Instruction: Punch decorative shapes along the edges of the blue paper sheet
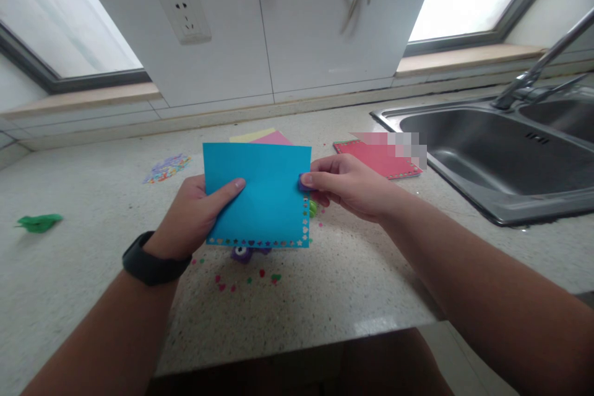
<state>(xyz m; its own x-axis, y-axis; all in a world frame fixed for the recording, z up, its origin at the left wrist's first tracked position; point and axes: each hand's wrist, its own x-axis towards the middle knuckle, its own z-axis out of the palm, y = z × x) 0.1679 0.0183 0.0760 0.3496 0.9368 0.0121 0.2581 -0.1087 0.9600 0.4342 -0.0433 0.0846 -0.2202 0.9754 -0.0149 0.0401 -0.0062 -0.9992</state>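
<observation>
A blue sheet of paper (257, 195) is held up over the counter, with small punched shapes along its bottom edge and the lower part of its right edge. My left hand (197, 213) grips its left side, thumb on the front and fingers hidden behind. In my right hand (346, 185) is a small purple craft punch (305, 182), pinched on the sheet's right edge above the row of holes. Partly hidden below the sheet sits another purple punch (241, 253). A green punch (312, 208) shows behind the right edge.
Punched paper bits (249, 280) lie in front, and a multicoloured pile of bits (167, 168) sits back left. Red sheets with punched borders (371, 158) rest near the sink (464, 136). Yellow and pink paper (273, 137) lies behind; a green crumpled piece (39, 223) is far left.
</observation>
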